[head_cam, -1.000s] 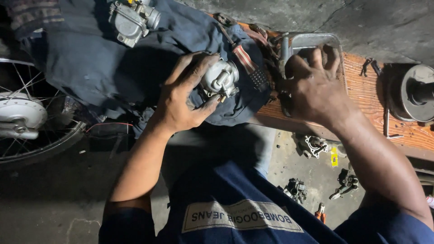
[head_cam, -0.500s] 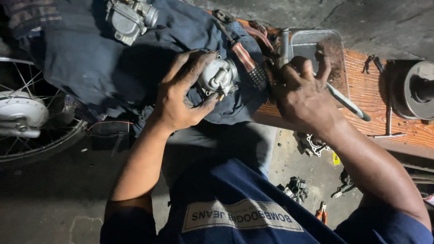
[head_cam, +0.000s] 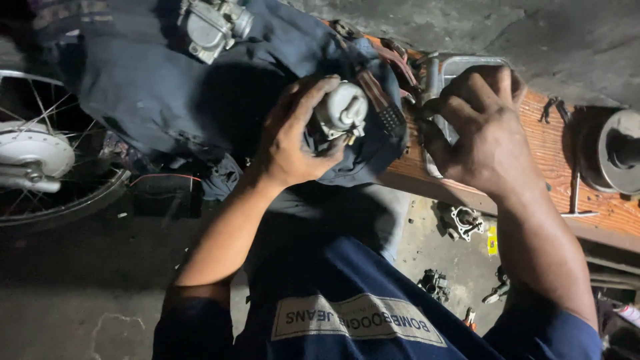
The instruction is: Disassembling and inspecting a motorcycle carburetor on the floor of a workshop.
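My left hand (head_cam: pixel 293 147) grips a small silver carburettor body (head_cam: pixel 343 110) and holds it against a dark blue cloth (head_cam: pixel 167 100). My right hand (head_cam: pixel 487 133) is just to its right, fingers curled over the near rim of a metal tray (head_cam: pixel 480 63) that sits on a wooden bench (head_cam: pixel 553 153). Whatever lies under those curled fingers is hidden. A strap with a reddish band (head_cam: pixel 387 87) lies between the two hands.
A second carburettor (head_cam: pixel 210 23) rests on the cloth at top. A spoked wheel with a hub (head_cam: pixel 40 160) is at left. On the bench lie a round dark pulley (head_cam: pixel 617 157) and a T-shaped tool (head_cam: pixel 575 193). Small metal parts (head_cam: pixel 467 220) lie on the concrete floor.
My right hand held a thin metal rod sticking out to the right half a second ago; that rod is out of sight now, and the hand has shifted slightly towards the carburettor body. The left hand has kept its grip.
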